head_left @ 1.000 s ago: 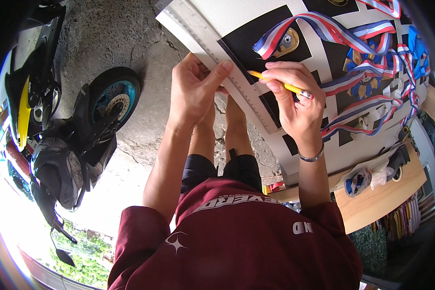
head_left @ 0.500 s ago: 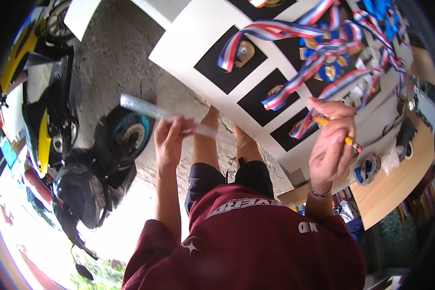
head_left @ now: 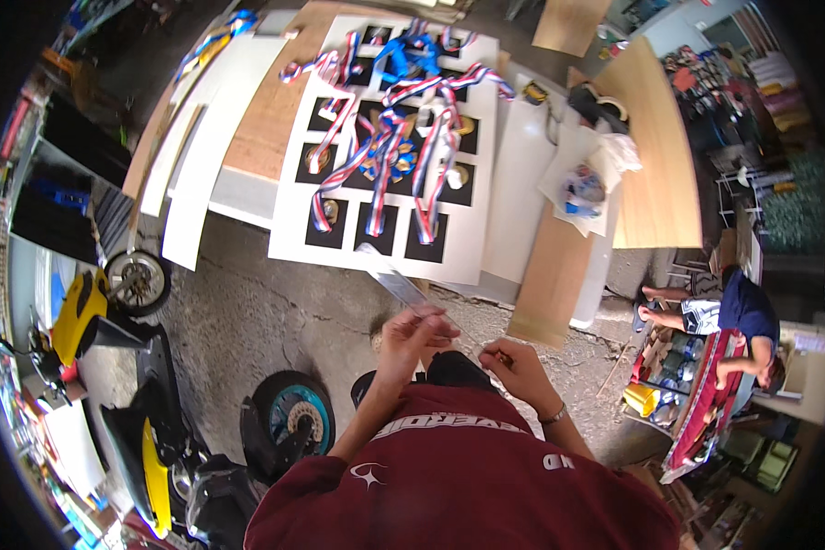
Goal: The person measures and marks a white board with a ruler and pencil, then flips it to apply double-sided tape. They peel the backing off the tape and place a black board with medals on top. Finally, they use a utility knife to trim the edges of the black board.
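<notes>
- Concrete floor (head_left: 225, 275) is seen between the body and the desk (head_left: 261, 151), on which a white board (head_left: 289, 252) is laid.
- On the board, black squares (head_left: 321, 239) are set out in rows, with medals (head_left: 319, 158) and striped ribbons (head_left: 373, 209) spread loosely over them.
- By the left hand (head_left: 408, 337), a clear ruler (head_left: 396, 282) is pinched at its near end; its far end is seen across the board's lower edge, but whether the board is touched cannot be told.
- By the right hand (head_left: 511, 360), the fingers are curled inward, apart from the left hand; whether something small is held in them cannot be told.
- For good work, it is judged that the ruler should be laid flat and pressed near its middle, because with an end grip it may be turned easily.
- Ribbon ends should be lifted from the ruler's path first, so that no medal is dragged across a square.
- Along the board's lower edge, a bare white margin is left, where the ruler can be rested.
- At the right, a plank (head_left: 550, 289) is pushed out toward the body; its corner lies near the right hand in the view and should be minded.
- Behind at the left, room is narrowed by a wheel (head_left: 301, 417); sideways steps should be small.
</notes>
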A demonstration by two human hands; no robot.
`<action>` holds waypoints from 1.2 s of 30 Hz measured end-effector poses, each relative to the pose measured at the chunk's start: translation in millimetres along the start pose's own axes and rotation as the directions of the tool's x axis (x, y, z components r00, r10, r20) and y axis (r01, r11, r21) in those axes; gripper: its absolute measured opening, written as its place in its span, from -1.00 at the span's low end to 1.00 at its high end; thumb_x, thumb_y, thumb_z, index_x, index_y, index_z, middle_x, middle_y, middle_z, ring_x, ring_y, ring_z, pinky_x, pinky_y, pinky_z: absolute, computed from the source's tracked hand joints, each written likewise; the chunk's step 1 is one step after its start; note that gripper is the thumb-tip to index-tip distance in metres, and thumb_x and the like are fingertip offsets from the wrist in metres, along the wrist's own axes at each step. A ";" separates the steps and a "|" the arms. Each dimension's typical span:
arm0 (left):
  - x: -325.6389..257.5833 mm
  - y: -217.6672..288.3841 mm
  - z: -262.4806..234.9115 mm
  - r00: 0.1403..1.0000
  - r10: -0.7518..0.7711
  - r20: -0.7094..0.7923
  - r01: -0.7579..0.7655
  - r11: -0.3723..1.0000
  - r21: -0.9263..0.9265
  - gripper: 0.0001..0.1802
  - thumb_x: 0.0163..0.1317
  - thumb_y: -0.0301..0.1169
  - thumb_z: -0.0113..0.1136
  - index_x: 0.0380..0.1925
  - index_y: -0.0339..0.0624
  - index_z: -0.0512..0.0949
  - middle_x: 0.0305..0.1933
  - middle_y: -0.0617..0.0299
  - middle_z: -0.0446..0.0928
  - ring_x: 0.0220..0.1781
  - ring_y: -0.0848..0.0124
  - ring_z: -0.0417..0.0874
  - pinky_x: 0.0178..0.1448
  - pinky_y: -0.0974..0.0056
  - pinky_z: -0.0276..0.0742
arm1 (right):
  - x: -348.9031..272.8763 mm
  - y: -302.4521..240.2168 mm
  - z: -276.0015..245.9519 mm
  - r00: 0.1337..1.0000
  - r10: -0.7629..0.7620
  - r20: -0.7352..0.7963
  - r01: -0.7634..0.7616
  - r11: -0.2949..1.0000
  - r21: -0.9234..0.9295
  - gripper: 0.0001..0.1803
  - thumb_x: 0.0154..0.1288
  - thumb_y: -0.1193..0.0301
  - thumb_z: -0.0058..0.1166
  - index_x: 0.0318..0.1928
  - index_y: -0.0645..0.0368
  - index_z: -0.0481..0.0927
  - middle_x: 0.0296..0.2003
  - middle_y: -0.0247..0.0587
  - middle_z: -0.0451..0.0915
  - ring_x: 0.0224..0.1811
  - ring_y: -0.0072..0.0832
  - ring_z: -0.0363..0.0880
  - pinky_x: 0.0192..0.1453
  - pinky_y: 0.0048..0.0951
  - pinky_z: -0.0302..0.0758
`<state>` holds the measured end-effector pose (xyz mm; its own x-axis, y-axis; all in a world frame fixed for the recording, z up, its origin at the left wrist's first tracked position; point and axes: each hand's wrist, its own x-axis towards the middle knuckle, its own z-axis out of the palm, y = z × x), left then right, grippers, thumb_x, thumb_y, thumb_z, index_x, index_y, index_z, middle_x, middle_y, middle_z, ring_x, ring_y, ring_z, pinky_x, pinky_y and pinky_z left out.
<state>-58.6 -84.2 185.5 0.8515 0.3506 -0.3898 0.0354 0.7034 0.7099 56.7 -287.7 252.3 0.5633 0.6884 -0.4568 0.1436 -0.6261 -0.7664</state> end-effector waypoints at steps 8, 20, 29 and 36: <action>-36.1 -29.2 60.9 0.954 -0.260 0.150 0.160 0.864 0.478 -0.58 0.61 -0.16 0.04 0.19 -0.25 0.58 -0.02 0.06 0.73 0.03 0.29 0.78 0.04 0.22 0.71 | -120.8 135.5 -13.7 0.928 0.133 -0.348 0.147 0.727 0.671 -0.92 0.47 0.51 0.21 -0.17 0.28 0.67 -0.34 -0.32 0.71 -0.24 -0.60 0.67 -0.07 -0.50 0.61; 47.4 -193.4 213.6 0.975 -0.198 -0.099 0.211 0.692 0.690 -0.63 0.58 -0.12 0.09 0.04 -0.21 0.60 -0.13 0.17 0.72 -0.11 0.43 0.75 -0.10 0.33 0.64 | -184.4 451.1 -64.5 0.856 0.407 -0.319 -0.103 0.739 0.666 -0.84 0.44 0.45 0.24 -0.18 0.34 0.71 -0.34 -0.25 0.73 -0.27 -0.54 0.67 -0.11 -0.42 0.56; 94.2 -396.1 481.7 0.844 -0.499 0.196 0.320 0.762 0.563 -0.43 0.63 0.06 -0.13 0.10 -0.24 0.56 -0.02 0.08 0.70 0.01 0.27 0.74 0.06 0.16 0.64 | -316.3 494.4 -353.5 0.576 0.326 -0.750 0.144 0.862 0.485 -0.89 0.50 0.44 0.18 -0.11 0.22 0.64 -0.37 -0.37 0.65 -0.34 -0.65 0.52 -0.23 -0.51 0.46; 242.1 -516.9 637.0 0.749 -0.581 0.319 0.299 0.725 0.621 -0.40 0.62 0.09 -0.13 0.06 -0.27 0.57 0.00 0.07 0.69 0.03 0.23 0.74 0.12 0.11 0.60 | -303.0 540.4 -537.3 0.497 0.121 -0.859 -0.150 0.987 0.052 -0.87 0.34 0.56 0.20 -0.14 0.12 0.58 -0.33 -0.17 0.69 -0.32 -0.14 0.65 -0.20 -0.22 0.54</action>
<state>462.6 -756.8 97.9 0.7836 -0.3436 -0.5177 0.6047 0.2304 0.7624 400.8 -1031.4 219.2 0.9965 -0.0483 0.0687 0.0150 -0.7025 -0.7115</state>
